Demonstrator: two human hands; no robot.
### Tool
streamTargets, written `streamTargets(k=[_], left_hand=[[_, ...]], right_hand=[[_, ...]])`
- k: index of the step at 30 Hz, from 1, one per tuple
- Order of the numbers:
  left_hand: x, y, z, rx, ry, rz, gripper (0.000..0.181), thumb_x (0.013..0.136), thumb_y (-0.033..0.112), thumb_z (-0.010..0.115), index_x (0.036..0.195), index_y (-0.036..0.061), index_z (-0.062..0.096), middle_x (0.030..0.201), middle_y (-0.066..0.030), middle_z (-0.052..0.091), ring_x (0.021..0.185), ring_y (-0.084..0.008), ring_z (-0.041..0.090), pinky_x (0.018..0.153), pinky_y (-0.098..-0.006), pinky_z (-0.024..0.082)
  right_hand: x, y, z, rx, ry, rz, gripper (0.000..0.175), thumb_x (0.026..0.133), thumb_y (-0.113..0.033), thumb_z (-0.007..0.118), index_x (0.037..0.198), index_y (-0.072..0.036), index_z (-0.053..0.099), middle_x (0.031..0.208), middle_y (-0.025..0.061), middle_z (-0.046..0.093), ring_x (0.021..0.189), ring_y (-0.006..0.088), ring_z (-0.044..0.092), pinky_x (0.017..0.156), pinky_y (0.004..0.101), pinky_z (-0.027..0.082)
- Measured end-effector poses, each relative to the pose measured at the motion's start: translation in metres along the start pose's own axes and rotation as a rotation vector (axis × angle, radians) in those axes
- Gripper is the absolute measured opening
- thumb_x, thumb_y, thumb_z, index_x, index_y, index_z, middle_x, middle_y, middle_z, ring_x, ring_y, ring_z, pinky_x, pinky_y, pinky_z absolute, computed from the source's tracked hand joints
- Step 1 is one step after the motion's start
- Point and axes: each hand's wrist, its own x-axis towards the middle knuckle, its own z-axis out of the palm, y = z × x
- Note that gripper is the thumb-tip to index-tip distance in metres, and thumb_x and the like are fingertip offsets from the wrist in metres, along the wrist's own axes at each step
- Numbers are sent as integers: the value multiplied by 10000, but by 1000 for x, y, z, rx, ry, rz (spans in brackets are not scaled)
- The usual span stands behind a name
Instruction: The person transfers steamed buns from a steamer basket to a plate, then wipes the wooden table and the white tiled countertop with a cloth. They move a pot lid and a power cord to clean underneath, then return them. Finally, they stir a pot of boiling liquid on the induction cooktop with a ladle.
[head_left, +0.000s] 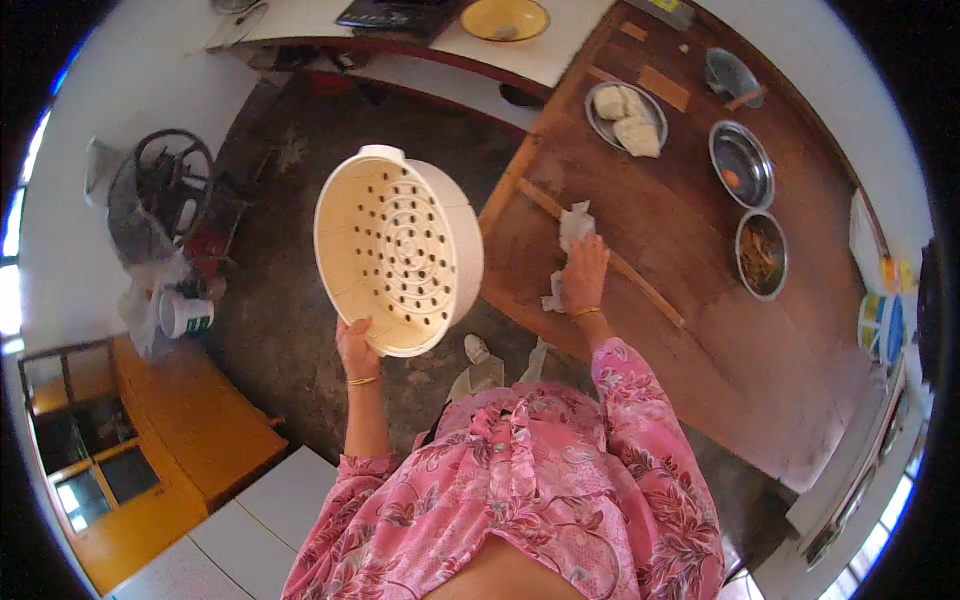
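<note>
My left hand (358, 350) grips the rim of a cream plastic steamer basket (405, 247), its round base pierced with many holes. The basket is tilted in the air above the floor, left of the wooden table (720, 345), with its inside facing me. My right hand (586, 276) rests over a crumpled white cloth (577, 222) on the table's near left part. Cloth shows beyond the fingertips and beside the wrist; the part under the palm is hidden. A thin wooden rolling pin (649, 291) lies beneath that hand, sticking out on both sides.
Farther along the table are a metal plate of dough pieces (636, 133), a metal bowl with a small orange item (742, 166), a bowl of brown food (759, 259) and a cleaver (733, 77). A yellow basin (505, 19) stands on the far counter. A white bucket (185, 315) is at left.
</note>
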Motion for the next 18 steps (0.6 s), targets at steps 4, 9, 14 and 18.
streamTargets(k=[4, 9, 14, 18], left_hand=[[0, 6, -24, -48, 60, -50, 539, 720, -140, 401, 1249, -33, 420, 1185, -189, 523, 1039, -324, 564, 895, -415, 483], [-3, 11, -40, -46, 139, -38, 531, 704, -153, 393, 1221, -43, 432, 1168, -185, 528, 1032, -311, 567, 874, -399, 493], [-1, 6, -54, -20, 121, -57, 518, 661, -105, 446, 1175, -46, 471, 1036, -144, 593, 920, -269, 612, 819, -355, 507], [-20, 18, -44, 65, -144, -137, 506, 624, -77, 479, 1125, -35, 531, 1017, -119, 610, 879, -215, 617, 747, -301, 512]], right_hand=[[0, -87, 20, 245, -37, -390, 426, 793, -44, 459, 1213, -91, 508, 1301, 182, 435, 1244, 372, 364, 1048, 492, 255], [-38, -133, 3, 760, -550, -45, 496, 772, -6, 422, 1259, -73, 489, 1225, 122, 524, 1102, 253, 515, 937, 393, 418], [-16, -180, -68, 2105, -603, 773, 428, 830, -41, 414, 1250, -12, 490, 1123, 91, 595, 935, 181, 598, 818, 303, 493], [14, -215, -104, 1789, -385, 697, 398, 894, -163, 494, 1250, 13, 473, 1162, 95, 571, 1002, 168, 569, 875, 304, 468]])
